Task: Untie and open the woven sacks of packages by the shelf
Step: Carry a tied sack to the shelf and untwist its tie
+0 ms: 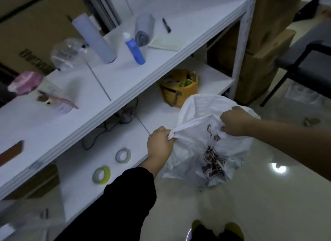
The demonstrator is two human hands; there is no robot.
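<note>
Gripping white sack [206, 147], left hand [160, 142], right hand [234, 121] pinching

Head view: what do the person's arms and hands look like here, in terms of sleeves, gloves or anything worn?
Both hands are bare: no gloves, rings or watch visible. The left hand comes out of a loose black long sleeve that ends just short of the wrist. The right hand leads to a forearm bare as far as the frame shows; no sleeve is visible on it.

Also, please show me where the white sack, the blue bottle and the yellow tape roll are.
white sack [215, 144], head view, on its printed front.
blue bottle [134, 49], head view, on the blue body.
yellow tape roll [107, 174], head view, on the right side of the ring.
</note>
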